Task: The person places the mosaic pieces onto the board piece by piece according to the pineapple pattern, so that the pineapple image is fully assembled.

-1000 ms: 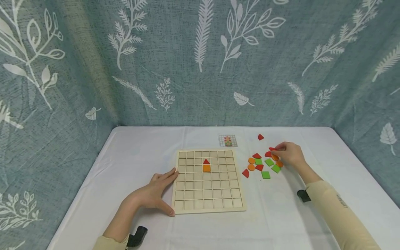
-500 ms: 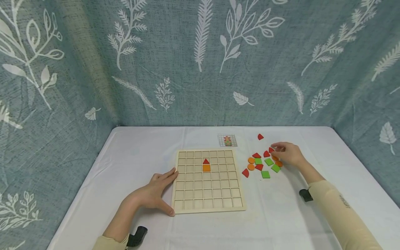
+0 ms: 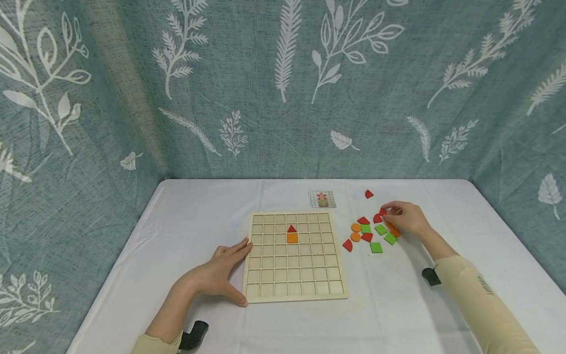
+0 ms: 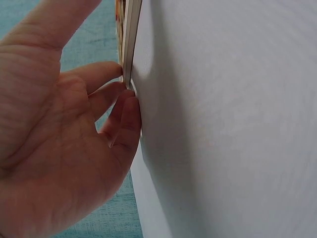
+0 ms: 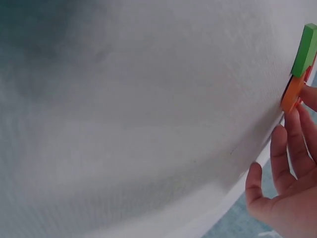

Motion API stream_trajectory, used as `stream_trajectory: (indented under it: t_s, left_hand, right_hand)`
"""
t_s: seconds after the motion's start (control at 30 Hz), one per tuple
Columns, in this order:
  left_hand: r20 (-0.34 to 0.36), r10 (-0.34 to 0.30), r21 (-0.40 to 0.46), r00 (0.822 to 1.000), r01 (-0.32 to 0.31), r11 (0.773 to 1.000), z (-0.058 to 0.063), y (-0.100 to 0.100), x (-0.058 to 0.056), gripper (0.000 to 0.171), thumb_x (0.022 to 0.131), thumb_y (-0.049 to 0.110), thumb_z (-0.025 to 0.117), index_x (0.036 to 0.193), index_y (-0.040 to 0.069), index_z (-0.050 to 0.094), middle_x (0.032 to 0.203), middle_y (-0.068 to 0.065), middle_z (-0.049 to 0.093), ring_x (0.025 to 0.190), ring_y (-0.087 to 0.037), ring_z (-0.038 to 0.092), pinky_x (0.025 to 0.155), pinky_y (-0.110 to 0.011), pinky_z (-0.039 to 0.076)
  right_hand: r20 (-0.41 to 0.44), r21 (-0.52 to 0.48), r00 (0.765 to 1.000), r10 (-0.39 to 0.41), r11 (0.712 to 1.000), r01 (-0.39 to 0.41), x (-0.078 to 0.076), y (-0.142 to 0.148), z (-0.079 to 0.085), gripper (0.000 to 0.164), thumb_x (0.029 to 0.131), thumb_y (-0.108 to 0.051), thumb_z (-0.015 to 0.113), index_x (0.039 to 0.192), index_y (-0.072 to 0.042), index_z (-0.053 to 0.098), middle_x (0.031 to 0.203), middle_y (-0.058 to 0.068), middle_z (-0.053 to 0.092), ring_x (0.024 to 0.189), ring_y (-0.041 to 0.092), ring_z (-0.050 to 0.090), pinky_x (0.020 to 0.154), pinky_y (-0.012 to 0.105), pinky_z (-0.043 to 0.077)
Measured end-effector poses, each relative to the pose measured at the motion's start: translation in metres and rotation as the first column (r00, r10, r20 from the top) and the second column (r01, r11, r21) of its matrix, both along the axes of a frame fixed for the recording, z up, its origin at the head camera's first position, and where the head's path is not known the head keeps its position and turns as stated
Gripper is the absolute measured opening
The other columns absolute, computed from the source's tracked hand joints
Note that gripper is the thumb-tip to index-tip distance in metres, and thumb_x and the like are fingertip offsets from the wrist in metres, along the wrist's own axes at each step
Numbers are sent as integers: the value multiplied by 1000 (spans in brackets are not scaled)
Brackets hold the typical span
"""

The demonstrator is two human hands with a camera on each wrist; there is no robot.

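Note:
A pale wooden grid board (image 3: pixel 296 298) lies on the white table, with a red triangle (image 3: pixel 291 229) directly above an orange square (image 3: pixel 292 238) in its cells. My left hand (image 3: pixel 216 270) is spread against the board's left edge, thumb at the near corner and fingertips higher up; the left wrist view shows the fingers (image 4: pixel 130 111) touching the edge. At the loose pieces on the right, my right hand (image 3: pixel 411 219) has thumb and forefinger around a red quarter-circle piece (image 3: pixel 383 212). Under that hand are orange discs (image 3: pixel 395 231), partly covered by it.
Several green squares (image 3: pixel 376 248), orange discs and red quarter-circle pieces (image 3: pixel 348 245) lie loose right of the board. One red piece (image 3: pixel 369 194) sits apart farther back. A small printed pattern card (image 3: pixel 322 199) lies behind the board. A patterned curtain (image 3: pixel 265 137) hangs beyond the table.
The right fingers have shifted slightly left with the red quarter-circle piece, and the red piece beside it has moved slightly left. My left hand and the board have stayed put.

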State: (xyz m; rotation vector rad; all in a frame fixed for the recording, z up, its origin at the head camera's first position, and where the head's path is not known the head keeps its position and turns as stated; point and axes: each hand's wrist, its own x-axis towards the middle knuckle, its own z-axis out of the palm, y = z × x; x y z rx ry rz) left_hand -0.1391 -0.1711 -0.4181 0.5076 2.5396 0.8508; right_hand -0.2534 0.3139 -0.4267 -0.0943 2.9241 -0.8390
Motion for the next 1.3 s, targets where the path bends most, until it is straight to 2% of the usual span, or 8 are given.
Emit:
stream_trajectory:
  t_s: [0.2, 0.37, 0.53, 0.67, 0.77, 0.93, 1.17, 1.3]
  left_hand:
    - [3, -6, 6, 1000, 6, 1000, 2, -1, 1, 126, 53, 39, 94, 154, 7, 27, 162, -10, 14, 132, -31, 25, 106, -59, 31]
    - [7, -2, 9, 1000, 2, 1000, 2, -1, 0, 126, 53, 39, 94, 154, 7, 27, 162, -9, 14, 133, -31, 24, 106, -59, 31]
    - [10, 2, 7, 1000, -2, 1000, 3, -1, 1, 126, 53, 39, 95, 154, 9, 27, 163, -7, 14, 133, -29, 23, 106, -58, 31]
    - [1, -9, 13, 1000, 9, 1000, 3, -2, 1, 125, 53, 39, 94, 154, 7, 27, 162, -9, 14, 134, -32, 23, 105, -60, 30]
    - [0, -13, 15, 1000, 13, 1000, 3, -1, 1, 125, 53, 40, 94, 154, 6, 27, 162, -10, 15, 133, -32, 24, 105, -60, 31]
    - [10, -3, 11, 1000, 3, 1000, 4, 0, 2, 126, 53, 39, 94, 154, 7, 27, 162, -9, 15, 133, -31, 24, 106, -59, 31]
    - [15, 6, 9, 1000, -6, 1000, 2, 0, 1, 126, 52, 39, 95, 154, 7, 27, 162, -9, 15, 134, -31, 23, 106, -60, 30]
    - [11, 13, 3, 1000, -13, 1000, 2, 0, 0, 126, 52, 39, 95, 154, 9, 28, 162, -8, 15, 134, -30, 24, 106, -59, 31]
  right_hand:
    - [26, -5, 1000, -4, 1000, 4, 0, 0, 0, 36, 92, -24, 68, 116, 1, 62, 83, 9, 58, 72, 23, 50, 60, 30, 43]
    - [47, -9, 997, 62, 998, -61, -1, 0, 3, 43, 92, -20, 67, 130, -2, 57, 91, 10, 59, 75, 23, 50, 60, 31, 45]
    - [12, 2, 992, 125, 992, -125, -3, -2, 4, 36, 92, -17, 66, 125, -3, 63, 94, 11, 59, 81, 25, 49, 61, 31, 44]
    - [-14, 9, 994, 109, 994, -108, -4, -3, 2, 29, 92, -18, 67, 117, -3, 66, 94, 12, 60, 82, 26, 50, 61, 31, 45]
    - [-13, 12, 998, 59, 998, -58, -3, -4, 1, 28, 92, -21, 68, 112, -1, 65, 93, 12, 61, 79, 25, 51, 61, 30, 46]
    - [32, 12, 999, 0, 1000, 0, -2, -5, 3, 36, 92, -29, 68, 110, 1, 61, 88, 11, 59, 75, 23, 50, 60, 29, 45]
    - [108, -4, 992, 63, 998, -63, 1, 0, 12, 42, 91, -28, 67, 121, 1, 61, 92, 8, 58, 80, 23, 50, 65, 32, 43]
    - [127, -21, 990, 62, 998, -60, 1, 3, 12, 43, 90, -26, 68, 124, 0, 61, 95, 8, 60, 84, 23, 51, 68, 32, 44]
